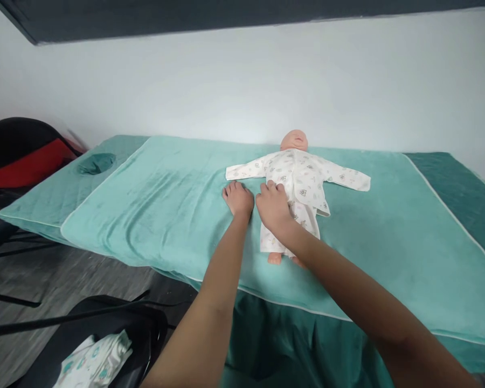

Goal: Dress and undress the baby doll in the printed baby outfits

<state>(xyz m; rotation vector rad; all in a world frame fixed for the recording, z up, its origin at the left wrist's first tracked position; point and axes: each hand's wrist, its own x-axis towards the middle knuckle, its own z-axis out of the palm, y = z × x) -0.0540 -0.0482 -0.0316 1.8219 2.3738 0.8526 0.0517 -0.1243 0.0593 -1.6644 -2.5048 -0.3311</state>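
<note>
From my remote feed I'm watching a doll (293,141) lying on its back on the green bed (173,188), wearing a white printed jacket (301,175), sleeves spreading wide, and matching trousers (307,216), bare feet (275,258) poking out.

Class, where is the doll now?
The clothed doll lies right of centre in the head view, on the green cover, the right hand at its waist.

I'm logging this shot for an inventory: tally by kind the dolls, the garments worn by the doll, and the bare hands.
Doll: 1
Garments on it: 2, a printed top and printed trousers
Bare hands: 2, left hand and right hand
Total: 5
</note>
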